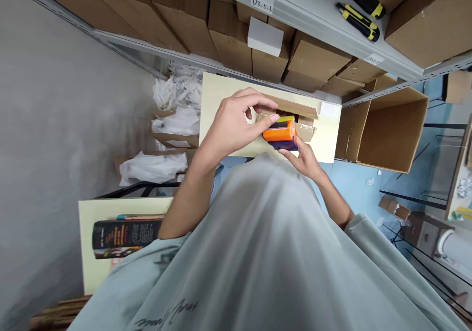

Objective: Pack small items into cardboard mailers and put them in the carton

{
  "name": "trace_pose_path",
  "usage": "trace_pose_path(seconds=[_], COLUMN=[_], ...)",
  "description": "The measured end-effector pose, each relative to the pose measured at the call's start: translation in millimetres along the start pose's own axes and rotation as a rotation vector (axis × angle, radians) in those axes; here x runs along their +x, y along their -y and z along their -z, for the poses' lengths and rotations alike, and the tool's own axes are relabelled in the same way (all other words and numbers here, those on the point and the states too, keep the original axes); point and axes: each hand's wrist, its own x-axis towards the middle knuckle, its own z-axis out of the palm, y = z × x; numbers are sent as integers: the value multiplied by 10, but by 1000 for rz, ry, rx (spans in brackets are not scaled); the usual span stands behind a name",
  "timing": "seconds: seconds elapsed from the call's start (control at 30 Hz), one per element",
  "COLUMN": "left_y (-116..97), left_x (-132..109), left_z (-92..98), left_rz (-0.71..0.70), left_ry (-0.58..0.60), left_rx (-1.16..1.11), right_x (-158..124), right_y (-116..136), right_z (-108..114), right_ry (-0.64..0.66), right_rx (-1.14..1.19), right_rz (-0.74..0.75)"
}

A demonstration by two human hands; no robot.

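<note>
– While the left hand [241, 117] and the right hand [306, 160] are both at the counter [216, 95], which containers stand around them?

– Just beyond the hands lies a small open carton [308, 133], its contents too hidden to tell. To the right is a large open box [394, 132] on its side or tilted, I cannot say which, with its brown inner walls showing. On the left, cartons [173, 140] bear white plastic wrapping [155, 167]. Past the counter, brown boxes [232, 48] stand side by side in a row

– And how many of each?

– One bright packet [279, 134] in orange, yellow and purple; one small white box [265, 36] against the brown boxes; two handwritten labels [261, 1] on the edge of the shelf [313, 6]; two utility knives [359, 22] lying on that shelf

– Where is the packet, then?

– Between the hands, in front of the small open carton. The right hand grips its near right end with fingers and thumb. The left hand is open above and to the left, fingers curved, its thumb by the packet's upper left corner; whether it touches, I cannot tell
</note>
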Motion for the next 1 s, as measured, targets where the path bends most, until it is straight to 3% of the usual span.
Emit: trace_pose_path(seconds=[0.13, 0.27, 0.5, 0.67, 0.83, 1.0], left_y=[119, 157, 309, 546, 954, 1381], left_x=[-77, -156, -293, -345, -250, -85], left_z=[-54, -138, -364, -337, -345, -673], left_rz=[102, 80, 95, 162, 296, 528], left_ry=[21, 13, -130, -257, -371, -401], left_rx=[-138, -112, -59, -95, -265, -496], right_x=[-85, -128, -87, 22, 326, 987], right_y=[15, 63, 237, 345, 430, 379], right_z=[111, 218, 566, 944, 1314, 1624], right_ry=[23, 75, 351, 474, 614, 703], right_rx=[-60, -111, -82, -231, -253, -294], right_rz=[-39, -46, -87, -186, -310, -328])
